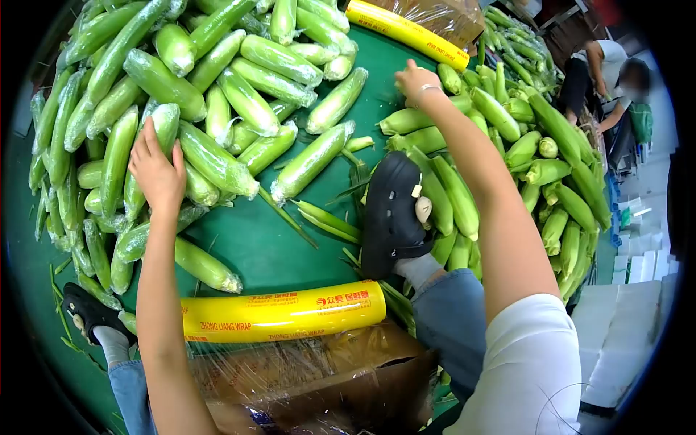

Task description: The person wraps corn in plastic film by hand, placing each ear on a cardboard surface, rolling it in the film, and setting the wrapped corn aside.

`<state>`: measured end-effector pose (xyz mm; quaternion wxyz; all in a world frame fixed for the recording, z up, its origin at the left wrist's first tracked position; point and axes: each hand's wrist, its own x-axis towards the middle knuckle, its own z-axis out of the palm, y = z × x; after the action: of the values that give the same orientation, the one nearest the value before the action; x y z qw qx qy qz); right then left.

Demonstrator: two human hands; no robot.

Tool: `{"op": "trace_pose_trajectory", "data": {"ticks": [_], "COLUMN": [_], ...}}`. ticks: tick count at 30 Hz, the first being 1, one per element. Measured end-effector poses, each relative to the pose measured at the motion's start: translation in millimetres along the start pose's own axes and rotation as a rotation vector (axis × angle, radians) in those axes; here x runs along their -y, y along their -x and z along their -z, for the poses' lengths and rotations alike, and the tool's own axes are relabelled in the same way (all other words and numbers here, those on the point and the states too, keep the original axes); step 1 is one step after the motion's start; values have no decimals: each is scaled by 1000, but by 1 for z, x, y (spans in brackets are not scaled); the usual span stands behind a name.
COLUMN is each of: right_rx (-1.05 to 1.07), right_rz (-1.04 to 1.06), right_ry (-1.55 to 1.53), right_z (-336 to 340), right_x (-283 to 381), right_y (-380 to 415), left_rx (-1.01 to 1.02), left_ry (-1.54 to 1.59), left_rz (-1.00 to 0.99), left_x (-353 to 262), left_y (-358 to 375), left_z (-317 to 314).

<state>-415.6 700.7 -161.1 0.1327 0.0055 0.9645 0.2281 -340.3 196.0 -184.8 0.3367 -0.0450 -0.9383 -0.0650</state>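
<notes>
My left hand [156,170] rests on a film-wrapped ear of corn [166,122] in the pile at the left, its fingers curled round the ear's lower part. My right hand [418,81] is over the green floor at the near edge of the heap of unwrapped corn [495,114]; its fingers are bent, and nothing shows clearly between them. A yellow roll of wrap [290,313] lies across the cardboard box [326,370] in front of me. Several wrapped ears, one of them [312,161] apart from the pile, lie between my hands.
Another yellow roll [407,32] lies by a film-covered box [453,22] at the top. My black shoe [395,210] is beside the unwrapped corn, the other shoe [94,313] at lower left. A person [605,65] is at the upper right, near white foam boxes [616,333].
</notes>
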Motion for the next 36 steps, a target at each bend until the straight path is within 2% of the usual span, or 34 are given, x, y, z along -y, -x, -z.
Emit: {"op": "trace_pose_trajectory", "data": {"ticks": [1, 3, 4, 5, 7, 9, 11, 13, 15, 17, 18, 19, 20, 21, 22, 23, 25, 26, 27, 29, 30, 31, 33, 36], "right_rx": [-135, -282, -460, -453, -625, -672, -772, -671, -457, 239, 346, 126, -76, -449, -441, -530, -206, 46, 306, 537, 446, 456, 577, 447], "right_rz": [18, -122, -107, -124, -69, -252, -340, -438, -387, -522, -416, -230, -164, 82, 224, 337, 130, 15, -95, -121, -74, -87, -30, 139], "right_ry": [-105, -282, -366, -432, -470, -700, -750, -821, -934, -691, -150, 38, -164, -317, -454, -235, -10, 61, 139, 281, 303, 307, 282, 317], "right_z": [11, 32, 20, 22, 17, 16, 22, 14, -22, -6, 31, 53, 74, 86, 92, 87, 72, 68, 61, 55, 38, 42, 57, 64], "right_x": [-10, -35, -57, -72, -93, -111, -129, -152, -190, -204, -166, -133, -98, -61, -38, -18, 15, 13, 11, 12, 2, -1, -6, -19], "right_y": [21, 62, 75, 93, 136, 192, 255, 312, 349, 357, 349, 332, 299, 265, 217, 160, 76, 48, 33, 37, 34, 43, 61, 107], "left_rx": [-8, 11, 6, 10, 3, 5, 29, 19, 20, 44, 48, 19, -1, -13, -13, -20, 17, -3, -23, -32, -28, -32, -35, -5], "left_ry": [10, -10, 1, -5, 8, 12, 7, 12, 12, 22, 19, 13, 9, -5, 3, 2, -38, -24, -41, -11, -19, -22, -8, 1], "left_rz": [8, 16, 16, 19, 12, 18, 34, 39, 50, 50, 51, 32, 15, 10, -1, -11, 6, -7, -26, -27, -20, -20, -11, -8], "left_x": [0, -1, -2, -1, -3, -1, -2, -3, -2, -1, -1, 0, -2, -4, -6, -5, 1, 2, 2, 0, -2, -3, -2, 0], "left_y": [-1, -1, 0, -1, -1, 0, 2, 0, -1, 0, -1, -1, 1, 1, 2, 1, 2, 1, 1, 1, 3, 2, 0, 0], "left_z": [0, 2, 3, 3, 3, 2, 4, 5, 6, 5, 3, 2, 2, 3, 3, 4, 0, -1, 0, 1, 2, 1, 3, 5]}}
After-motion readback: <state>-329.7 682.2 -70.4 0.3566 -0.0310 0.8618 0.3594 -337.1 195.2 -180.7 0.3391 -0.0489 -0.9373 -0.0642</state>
